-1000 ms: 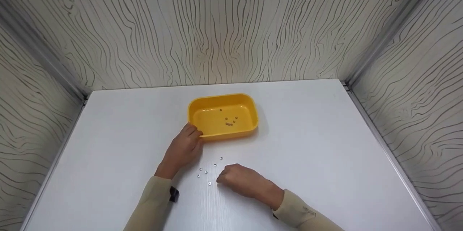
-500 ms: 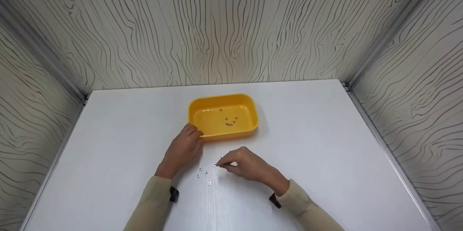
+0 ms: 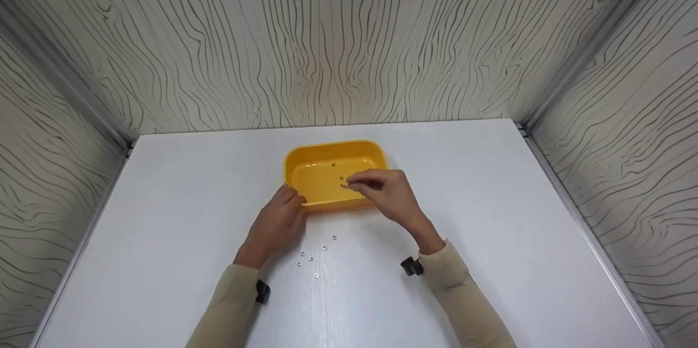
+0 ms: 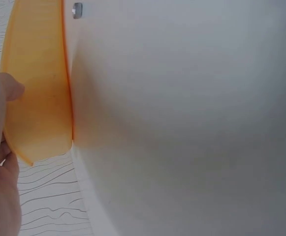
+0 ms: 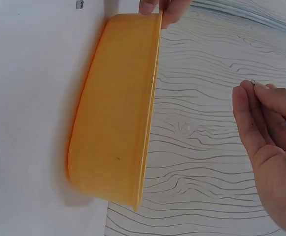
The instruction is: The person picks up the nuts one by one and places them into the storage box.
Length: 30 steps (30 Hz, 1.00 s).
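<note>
Inspector: Begin at the near edge.
Recorder: Two beige sleeves [image 3: 221, 310], a dark device [image 3: 263, 292] at each wrist. Beyond them, six loose metal pieces [image 3: 311, 259] lie apart from one another on the white worktop [image 3: 191, 228].
Inspector: Left hand [image 3: 277, 225]?
Recorder: Grip clamped on the rim of the yellow tray [image 3: 332, 150], at its near left corner. Tray stands upright on the worktop.
Inspector: Right hand [image 3: 391, 195]?
Recorder: Over the tray's right part. Grip together: thumb and fingertips pinch one small metal bit [image 5: 252, 82], confirmed in the right wrist view.
Inspector: Tray contents?
Recorder: Several small dark pieces [image 3: 334, 165] on the tray floor. Full count cannot be given; the right hand covers part of it.
Inspector: Farthest?
Recorder: A pale back panel [image 3: 338, 37] with wood-grain lines, metal rails [image 3: 589, 48] at both corners.
</note>
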Each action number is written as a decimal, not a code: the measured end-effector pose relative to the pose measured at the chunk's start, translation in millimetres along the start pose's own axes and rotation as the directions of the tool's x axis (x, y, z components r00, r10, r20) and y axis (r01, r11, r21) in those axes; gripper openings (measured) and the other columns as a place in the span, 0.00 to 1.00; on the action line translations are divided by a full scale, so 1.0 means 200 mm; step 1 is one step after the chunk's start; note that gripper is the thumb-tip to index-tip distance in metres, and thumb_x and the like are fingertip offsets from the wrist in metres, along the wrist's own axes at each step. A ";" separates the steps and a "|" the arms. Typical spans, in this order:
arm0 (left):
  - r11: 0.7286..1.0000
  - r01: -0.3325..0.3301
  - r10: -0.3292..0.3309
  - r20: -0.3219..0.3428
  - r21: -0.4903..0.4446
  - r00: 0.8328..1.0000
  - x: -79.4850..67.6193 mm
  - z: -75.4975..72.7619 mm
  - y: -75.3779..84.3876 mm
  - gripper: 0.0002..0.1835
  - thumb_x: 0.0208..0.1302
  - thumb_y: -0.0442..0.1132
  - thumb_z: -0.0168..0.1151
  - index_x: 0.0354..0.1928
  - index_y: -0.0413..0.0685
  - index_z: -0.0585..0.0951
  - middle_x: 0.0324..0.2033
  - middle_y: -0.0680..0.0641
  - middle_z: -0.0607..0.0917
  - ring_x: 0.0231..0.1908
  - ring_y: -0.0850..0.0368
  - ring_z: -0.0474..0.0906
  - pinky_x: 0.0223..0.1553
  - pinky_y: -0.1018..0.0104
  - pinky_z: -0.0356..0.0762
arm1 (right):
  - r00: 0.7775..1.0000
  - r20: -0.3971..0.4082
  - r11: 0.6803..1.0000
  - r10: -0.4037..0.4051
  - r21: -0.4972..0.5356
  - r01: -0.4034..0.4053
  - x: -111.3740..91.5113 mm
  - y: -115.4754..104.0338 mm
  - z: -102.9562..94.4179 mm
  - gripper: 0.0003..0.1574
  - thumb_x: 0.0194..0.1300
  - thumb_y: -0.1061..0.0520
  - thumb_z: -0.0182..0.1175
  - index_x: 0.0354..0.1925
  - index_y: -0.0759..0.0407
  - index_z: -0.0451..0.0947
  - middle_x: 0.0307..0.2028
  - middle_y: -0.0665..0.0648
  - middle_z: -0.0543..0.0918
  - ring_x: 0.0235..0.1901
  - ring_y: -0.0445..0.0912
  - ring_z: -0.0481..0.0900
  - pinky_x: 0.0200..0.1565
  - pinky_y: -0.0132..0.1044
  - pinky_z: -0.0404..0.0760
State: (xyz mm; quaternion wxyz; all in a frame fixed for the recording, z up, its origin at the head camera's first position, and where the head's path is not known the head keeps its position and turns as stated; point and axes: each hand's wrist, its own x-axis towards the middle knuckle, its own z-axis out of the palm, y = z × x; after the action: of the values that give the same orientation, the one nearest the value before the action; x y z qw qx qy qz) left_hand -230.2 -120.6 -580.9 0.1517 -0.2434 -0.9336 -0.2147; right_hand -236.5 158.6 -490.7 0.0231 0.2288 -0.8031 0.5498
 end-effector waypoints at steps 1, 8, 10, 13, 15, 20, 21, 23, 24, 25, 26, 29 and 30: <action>1.000 0.006 -0.006 0.009 -0.003 1.000 0.00 0.00 0.00 0.09 0.76 0.41 0.61 0.50 0.45 0.85 0.47 0.50 0.83 0.50 0.54 0.77 0.62 0.60 0.83 | 1.000 -0.021 1.000 0.009 0.008 -0.009 0.01 0.01 0.00 0.10 0.68 0.62 0.69 0.47 0.61 0.90 0.45 0.59 0.93 0.44 0.46 0.91 0.48 0.30 0.89; 1.000 0.009 -0.009 0.013 0.017 1.000 0.00 -0.01 0.00 0.09 0.76 0.38 0.60 0.50 0.43 0.85 0.47 0.49 0.84 0.50 0.54 0.77 0.63 0.60 0.83 | 0.990 -0.091 0.994 0.108 0.014 -0.107 0.11 0.09 0.02 0.09 0.68 0.61 0.70 0.46 0.59 0.90 0.45 0.59 0.92 0.44 0.49 0.91 0.48 0.31 0.89; 1.000 0.002 -0.002 0.006 0.028 1.000 0.00 -0.01 0.00 0.09 0.76 0.38 0.60 0.50 0.43 0.85 0.47 0.49 0.84 0.50 0.54 0.77 0.63 0.61 0.83 | 0.985 -0.104 0.990 0.141 0.012 -0.141 0.14 0.12 0.03 0.09 0.68 0.61 0.70 0.46 0.59 0.90 0.45 0.59 0.92 0.44 0.50 0.91 0.48 0.32 0.89; 1.000 0.005 -0.005 0.013 0.025 1.000 0.00 -0.01 0.00 0.10 0.77 0.39 0.59 0.51 0.43 0.85 0.47 0.49 0.84 0.50 0.55 0.77 0.63 0.61 0.83 | 0.973 -0.121 0.980 0.199 0.019 -0.198 0.18 0.16 0.06 0.08 0.67 0.61 0.71 0.45 0.58 0.90 0.43 0.58 0.92 0.43 0.48 0.91 0.48 0.33 0.89; 1.000 0.005 -0.005 0.014 0.018 1.000 0.00 -0.01 0.00 0.10 0.77 0.39 0.59 0.51 0.43 0.85 0.47 0.49 0.84 0.50 0.54 0.78 0.63 0.60 0.83 | 0.966 -0.124 0.974 0.227 0.029 -0.225 0.21 0.17 0.08 0.08 0.67 0.60 0.71 0.45 0.58 0.90 0.43 0.57 0.92 0.42 0.47 0.90 0.48 0.36 0.90; 1.000 0.005 -0.005 0.004 0.000 1.000 0.00 0.00 -0.01 0.11 0.76 0.39 0.60 0.51 0.43 0.85 0.48 0.49 0.84 0.51 0.54 0.78 0.64 0.59 0.82 | 0.958 -0.113 0.964 0.263 0.073 -0.256 0.25 0.21 0.12 0.08 0.67 0.62 0.71 0.45 0.60 0.89 0.43 0.59 0.92 0.40 0.47 0.91 0.53 0.52 0.89; 1.000 0.008 -0.008 0.006 0.000 1.000 0.00 -0.01 -0.01 0.11 0.76 0.39 0.60 0.51 0.43 0.85 0.48 0.49 0.84 0.51 0.54 0.78 0.64 0.59 0.82 | 0.956 -0.111 0.961 0.272 0.081 -0.264 0.26 0.22 0.12 0.08 0.67 0.62 0.71 0.45 0.60 0.89 0.42 0.60 0.92 0.40 0.47 0.91 0.53 0.54 0.89; 1.000 0.013 -0.013 0.013 0.004 1.000 0.00 -0.01 -0.01 0.11 0.76 0.39 0.60 0.51 0.43 0.85 0.48 0.49 0.84 0.52 0.54 0.78 0.64 0.59 0.82 | 0.949 -0.108 0.954 0.297 0.084 -0.289 0.27 0.24 0.14 0.08 0.67 0.63 0.71 0.44 0.61 0.89 0.42 0.60 0.92 0.39 0.46 0.90 0.53 0.56 0.89; 1.000 0.013 -0.013 0.017 0.006 1.000 -0.01 -0.01 -0.01 0.11 0.76 0.40 0.60 0.51 0.43 0.85 0.48 0.49 0.84 0.52 0.54 0.78 0.64 0.59 0.82 | 0.943 -0.109 0.949 0.313 0.082 -0.305 0.27 0.25 0.14 0.07 0.67 0.63 0.70 0.44 0.61 0.89 0.42 0.59 0.92 0.39 0.45 0.90 0.53 0.55 0.89; 1.000 0.011 -0.012 0.020 0.008 1.000 -0.01 -0.01 -0.01 0.11 0.76 0.40 0.60 0.51 0.43 0.85 0.49 0.49 0.84 0.52 0.53 0.78 0.64 0.59 0.82 | 0.938 -0.109 0.944 0.329 0.079 -0.321 0.27 0.26 0.14 0.07 0.67 0.63 0.70 0.44 0.61 0.88 0.41 0.59 0.91 0.39 0.45 0.90 0.53 0.54 0.89; 1.000 0.010 -0.010 0.024 0.011 1.000 -0.01 -0.01 -0.01 0.11 0.76 0.40 0.60 0.52 0.43 0.85 0.49 0.49 0.84 0.52 0.53 0.78 0.64 0.59 0.82 | 0.933 -0.111 0.939 0.342 0.081 -0.334 0.27 0.27 0.15 0.06 0.67 0.63 0.70 0.44 0.61 0.88 0.41 0.59 0.91 0.38 0.45 0.90 0.53 0.54 0.89; 1.000 0.006 -0.006 0.028 0.009 1.000 0.00 -0.01 -0.01 0.12 0.77 0.41 0.60 0.53 0.43 0.85 0.50 0.49 0.84 0.53 0.54 0.79 0.65 0.59 0.81 | 0.925 -0.123 0.933 0.359 0.087 -0.350 0.27 0.29 0.15 0.05 0.68 0.65 0.69 0.43 0.63 0.87 0.40 0.61 0.91 0.38 0.45 0.90 0.52 0.52 0.90; 1.000 0.006 -0.007 0.028 0.007 1.000 0.00 -0.01 -0.01 0.12 0.77 0.41 0.60 0.53 0.43 0.85 0.50 0.49 0.84 0.54 0.54 0.79 0.65 0.59 0.81 | 0.924 -0.127 0.931 0.362 0.090 -0.353 0.27 0.29 0.15 0.05 0.68 0.66 0.68 0.42 0.64 0.87 0.40 0.61 0.91 0.38 0.45 0.90 0.51 0.51 0.90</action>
State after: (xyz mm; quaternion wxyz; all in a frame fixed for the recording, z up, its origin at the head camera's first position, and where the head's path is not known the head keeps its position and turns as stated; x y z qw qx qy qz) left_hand -230.3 -122.6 -579.5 0.1387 -0.2429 -0.9372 -0.2084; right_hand -301.4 130.0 -537.4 -0.0280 0.0397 -0.8093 0.5854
